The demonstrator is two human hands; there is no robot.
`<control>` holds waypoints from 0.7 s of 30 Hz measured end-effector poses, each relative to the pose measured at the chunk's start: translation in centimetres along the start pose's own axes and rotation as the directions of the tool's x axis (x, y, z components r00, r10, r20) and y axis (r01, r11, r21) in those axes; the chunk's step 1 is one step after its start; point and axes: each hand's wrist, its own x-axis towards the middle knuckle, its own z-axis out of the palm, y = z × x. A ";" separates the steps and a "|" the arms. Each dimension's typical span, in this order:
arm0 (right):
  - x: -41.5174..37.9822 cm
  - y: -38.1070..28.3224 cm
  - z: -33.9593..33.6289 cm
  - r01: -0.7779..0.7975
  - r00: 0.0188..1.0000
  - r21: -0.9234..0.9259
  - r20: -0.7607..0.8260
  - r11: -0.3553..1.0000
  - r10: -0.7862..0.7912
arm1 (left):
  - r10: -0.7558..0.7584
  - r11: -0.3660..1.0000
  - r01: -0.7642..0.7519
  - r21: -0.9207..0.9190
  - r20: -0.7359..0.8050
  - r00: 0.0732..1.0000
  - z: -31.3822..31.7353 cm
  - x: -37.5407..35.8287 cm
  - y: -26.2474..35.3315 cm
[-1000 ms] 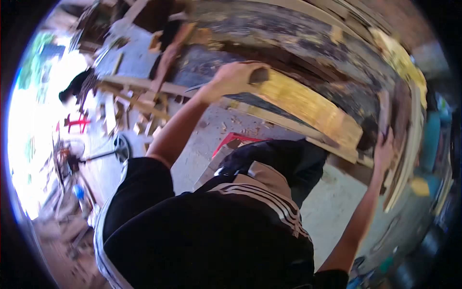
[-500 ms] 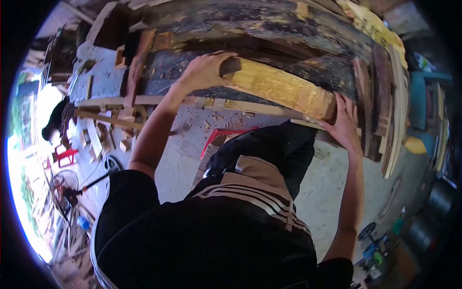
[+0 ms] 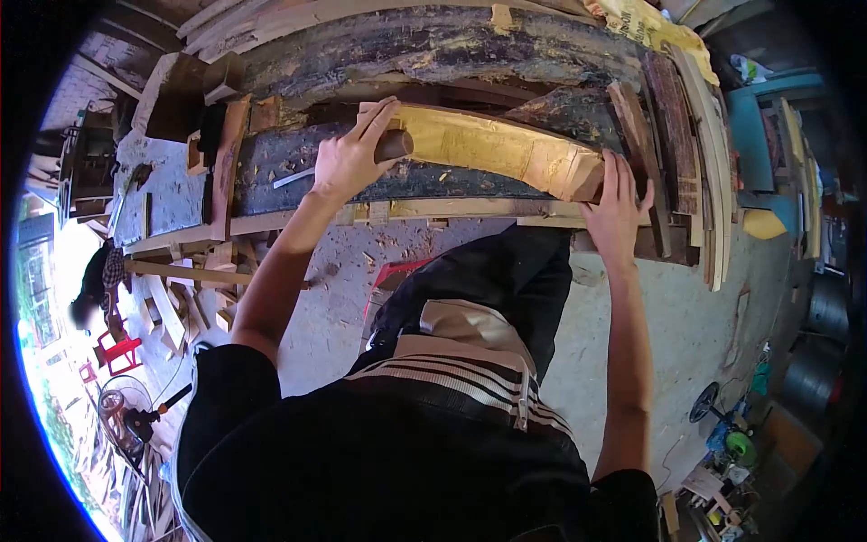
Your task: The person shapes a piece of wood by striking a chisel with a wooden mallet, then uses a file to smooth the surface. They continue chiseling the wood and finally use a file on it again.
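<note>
A curved, yellowish piece of wood (image 3: 488,147) with a rough hewn face spans the space between my two hands, over the front of the bench. My left hand (image 3: 348,161) is closed on its left end, fingers stretched over the top. Beside that palm juts a dark brown rounded end (image 3: 395,144), and in line with it, past the wrist, shows a thin pale metal strip (image 3: 293,178); the part between them is hidden by the hand. My right hand (image 3: 617,208) grips the right end, thumb below and fingers over the end face.
A dark, weathered timber (image 3: 433,45) lies along the back of the bench (image 3: 181,194). Boards (image 3: 695,154) lean at the right; a wooden block (image 3: 172,95) sits at the left. Offcuts (image 3: 172,307) and chips litter the floor, near a small red stool (image 3: 117,352).
The wood piece and both hands have shifted left in view, and its right end has turned slightly. The dark rounded end now shows more clearly by my left palm. The camera view has shifted too.
</note>
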 end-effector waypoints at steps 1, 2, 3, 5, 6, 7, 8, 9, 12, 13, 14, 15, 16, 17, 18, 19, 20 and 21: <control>-0.1 0.1 0.2 0.013 0.999 0.034 0.044 0.999 -0.014 | -0.005 1.000 0.005 -0.022 0.024 1.000 -0.1 0.2 -0.3; -0.2 0.4 0.4 0.024 0.995 0.068 0.091 0.997 -0.031 | -0.010 0.999 0.012 -0.046 0.050 0.999 -0.1 0.4 -0.5; -0.4 0.4 0.3 0.022 0.995 0.067 0.097 0.997 -0.029 | -0.010 0.999 0.013 -0.050 0.055 0.998 -0.2 0.5 -0.3; -0.2 0.4 0.2 0.018 0.992 0.114 0.123 0.993 -0.033 | -0.097 0.994 0.105 -0.040 0.172 0.980 -0.8 1.3 -0.1; 0.0 0.6 -0.1 0.023 0.993 0.110 0.114 0.994 -0.035 | -0.096 0.994 0.104 -0.040 0.163 0.982 -1.3 1.7 0.0; 0.0 0.7 -0.4 0.007 0.983 0.122 0.183 0.993 -0.030 | -0.083 0.993 0.098 -0.065 0.204 0.975 -1.8 2.1 0.1; -0.1 0.9 -0.8 -0.005 0.967 0.134 0.253 0.991 -0.029 | -0.073 0.991 0.097 -0.089 0.246 0.967 -2.1 2.3 0.2; -0.4 1.2 -1.0 -0.007 0.965 0.194 0.260 0.981 -0.044 | -0.084 0.990 0.108 -0.090 0.240 0.967 -2.4 2.6 0.4; -2.5 1.4 -1.4 -0.137 0.918 0.196 0.394 0.971 0.050 | -0.034 0.992 0.062 -0.108 0.247 0.968 -2.5 3.2 0.7; -3.5 1.6 -1.1 -0.142 0.922 0.238 0.386 0.961 0.041 | -0.062 0.987 0.091 -0.129 0.220 0.974 -2.2 3.6 0.8; -4.4 1.7 -0.6 -0.140 0.923 0.232 0.382 0.962 0.042 | -0.082 0.981 0.113 -0.156 0.191 0.978 -1.9 4.0 1.0; -5.0 1.4 -0.5 -0.143 0.937 0.236 0.344 0.961 0.055 | -0.068 0.972 0.094 -0.217 0.126 0.990 -1.8 4.2 1.2; -5.5 1.3 -0.5 -0.151 0.949 0.239 0.307 0.959 0.073 | -0.057 0.970 0.083 -0.228 0.122 0.991 -1.7 4.5 1.3; -5.9 1.4 -0.4 -0.160 0.942 0.247 0.327 0.956 0.073 | -0.082 0.968 0.104 -0.228 0.107 0.991 -1.7 4.6 1.2; -6.0 1.2 -0.6 -0.171 0.941 0.240 0.327 0.956 0.087 | -0.109 0.966 0.127 -0.225 0.093 0.990 -2.1 4.8 1.7; -6.0 0.9 -0.6 -0.196 0.941 0.290 0.324 0.937 0.097 | -0.089 0.961 0.083 -0.265 -0.010 0.996 -2.7 4.9 2.1; -6.1 0.8 -0.6 -0.217 0.941 0.343 0.321 0.914 0.103 | -0.084 0.962 0.079 -0.262 -0.009 0.996 -3.5 4.9 2.5; -6.3 0.8 -0.4 -0.209 0.945 0.345 0.311 0.915 0.099 | -0.134 0.935 0.116 -0.336 -0.031 0.991 -4.8 5.0 3.1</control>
